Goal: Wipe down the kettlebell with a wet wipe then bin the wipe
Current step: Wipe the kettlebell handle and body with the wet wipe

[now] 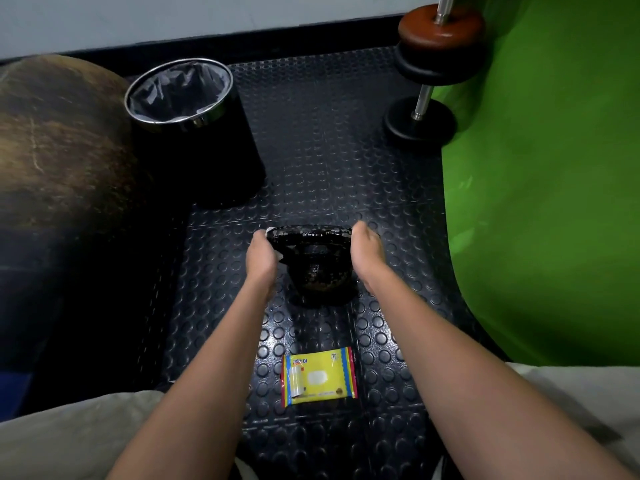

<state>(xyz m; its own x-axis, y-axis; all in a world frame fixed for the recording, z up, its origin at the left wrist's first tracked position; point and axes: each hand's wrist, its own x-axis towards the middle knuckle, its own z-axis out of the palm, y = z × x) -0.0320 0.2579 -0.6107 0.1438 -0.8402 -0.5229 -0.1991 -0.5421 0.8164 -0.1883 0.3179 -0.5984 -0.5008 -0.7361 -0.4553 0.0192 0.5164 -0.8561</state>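
A black kettlebell (317, 268) with worn speckled paint stands on the studded rubber floor mat in front of me. My left hand (262, 251) grips the left end of its handle, with a white wet wipe (269, 231) showing at my fingers against the metal. My right hand (364, 244) holds the right end of the handle; its fingers are hidden behind the kettlebell. A black bin (194, 129) with a chrome rim and grey liner stands open to the far left of the kettlebell.
A yellow wet-wipe packet (319, 375) lies on the mat between my forearms. A large brown exercise ball (59, 143) sits at left. A green ball (547, 188) fills the right side. A dumbbell (433, 74) stands at the back right.
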